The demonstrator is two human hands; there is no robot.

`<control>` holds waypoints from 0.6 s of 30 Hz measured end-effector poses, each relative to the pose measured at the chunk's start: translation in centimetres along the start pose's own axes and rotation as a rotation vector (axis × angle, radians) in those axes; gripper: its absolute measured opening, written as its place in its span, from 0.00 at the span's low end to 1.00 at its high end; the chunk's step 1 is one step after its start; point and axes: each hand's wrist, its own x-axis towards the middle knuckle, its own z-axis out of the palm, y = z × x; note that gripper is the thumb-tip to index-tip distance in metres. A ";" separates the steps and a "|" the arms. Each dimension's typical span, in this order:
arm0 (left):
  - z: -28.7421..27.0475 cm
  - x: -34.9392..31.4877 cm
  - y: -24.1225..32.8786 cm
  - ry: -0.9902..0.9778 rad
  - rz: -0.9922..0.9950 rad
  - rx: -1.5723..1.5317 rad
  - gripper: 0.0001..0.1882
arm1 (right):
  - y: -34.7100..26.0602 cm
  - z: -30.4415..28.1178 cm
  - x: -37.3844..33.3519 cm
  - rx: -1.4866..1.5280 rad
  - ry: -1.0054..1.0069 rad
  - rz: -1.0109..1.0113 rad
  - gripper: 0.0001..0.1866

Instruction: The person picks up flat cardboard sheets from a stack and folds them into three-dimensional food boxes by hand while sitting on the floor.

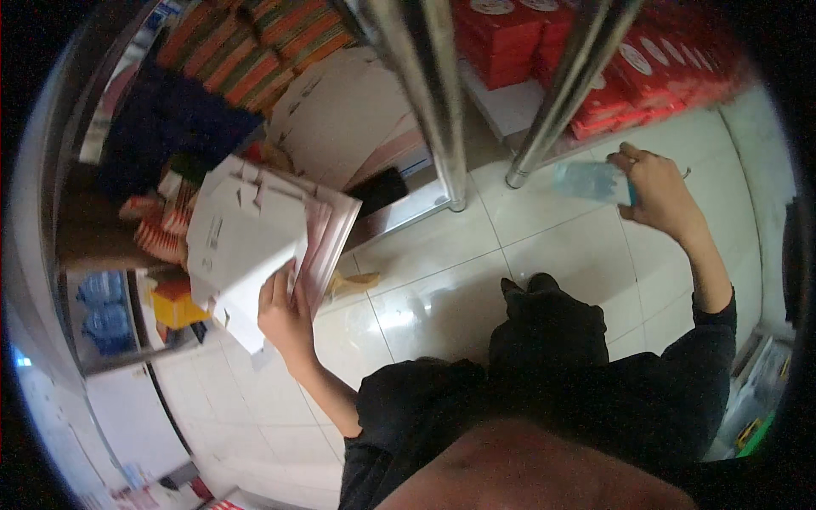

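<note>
My left hand (285, 313) is at the near edge of a stack of flat white cardboard box blanks (246, 229), its bent fingers closed on the edge of the top one. The stack lies tilted, with several pinkish layers showing along its right side. Out to the right, my right hand (661, 191) grips one end of a pale blue, see-through object (592, 182) above the floor. Blur hides its exact kind; it looks like a small plastic bottle or pack.
Two metal posts (531, 140) stand ahead. Red packages (633, 81) are stacked behind them. Large round-edged cardboard (340, 110), a dark phone-like slab (379, 194) and orange-brown bundles (255, 38) lie at the far left. A yellow box (172, 304) and blue water bottles (104, 310) stand left.
</note>
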 end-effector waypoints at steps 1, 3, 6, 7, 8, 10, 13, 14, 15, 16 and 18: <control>-0.1 -0.1 0.1 -0.013 -0.015 0.014 0.17 | -1.7 -0.6 0.3 -0.057 -0.040 -0.152 0.33; -0.3 -0.4 0.0 0.022 0.005 0.025 0.18 | -5.7 -0.8 0.8 -0.088 0.002 -0.446 0.33; -0.9 -0.9 -0.8 0.060 -0.018 0.118 0.17 | -12.5 -1.0 1.3 -0.067 -0.013 -0.762 0.31; -0.9 -1.0 -1.2 0.072 -0.011 0.149 0.17 | -14.5 -0.9 1.6 -0.083 0.026 -0.873 0.30; -1.0 -1.2 -1.5 0.115 0.007 0.161 0.17 | -16.4 -0.7 2.0 -0.093 0.068 -0.982 0.30; -1.5 -1.4 -1.3 0.173 -0.009 0.150 0.17 | -19.9 -0.3 3.9 -0.162 0.165 -1.064 0.26; -1.9 -1.5 -1.5 0.249 -0.024 0.141 0.16 | -24.5 -1.1 8.4 -0.244 0.089 -0.921 0.20; -1.7 -1.3 -1.5 0.240 -0.011 0.112 0.16 | -25.6 -1.2 10.2 -0.277 -0.042 -0.798 0.19; -1.7 -1.5 -1.7 0.231 -0.003 0.093 0.15 | -26.2 -0.2 11.9 -0.357 0.054 -0.772 0.18; -1.6 -1.8 -1.9 0.236 -0.010 0.088 0.15 | -26.9 1.2 13.6 -0.436 0.154 -0.744 0.18; -1.5 -2.3 -2.4 0.224 -0.011 0.095 0.14 | -28.7 3.3 16.3 -0.469 0.076 -0.620 0.15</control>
